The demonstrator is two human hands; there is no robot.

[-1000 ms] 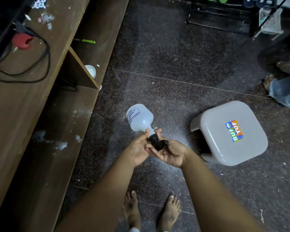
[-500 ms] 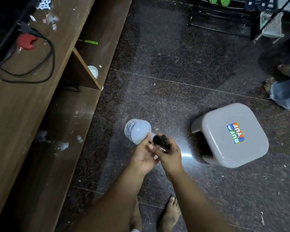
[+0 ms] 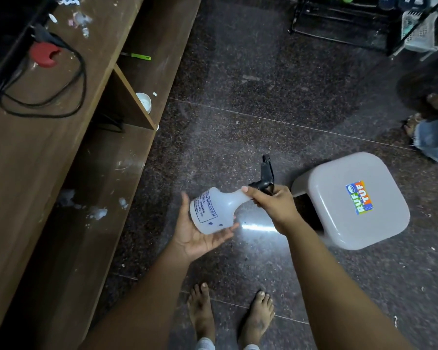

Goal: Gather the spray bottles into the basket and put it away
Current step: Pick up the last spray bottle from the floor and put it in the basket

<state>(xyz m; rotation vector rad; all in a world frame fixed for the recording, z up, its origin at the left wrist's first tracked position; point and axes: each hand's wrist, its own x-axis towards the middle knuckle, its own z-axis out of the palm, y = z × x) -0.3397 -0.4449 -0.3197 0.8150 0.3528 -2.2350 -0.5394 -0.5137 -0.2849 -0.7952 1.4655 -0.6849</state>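
White spray bottle (image 3: 214, 210) lies tilted, nozzle (image 3: 266, 173) up-right

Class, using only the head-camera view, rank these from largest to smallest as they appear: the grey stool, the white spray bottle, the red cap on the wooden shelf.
1. Grey stool.
2. White spray bottle, though held nearer the camera, so it may look larger than it is.
3. Red cap, clearly smallest.

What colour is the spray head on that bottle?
Black, on a cloudy white spray bottle; the spray head shows clearly in the head view.
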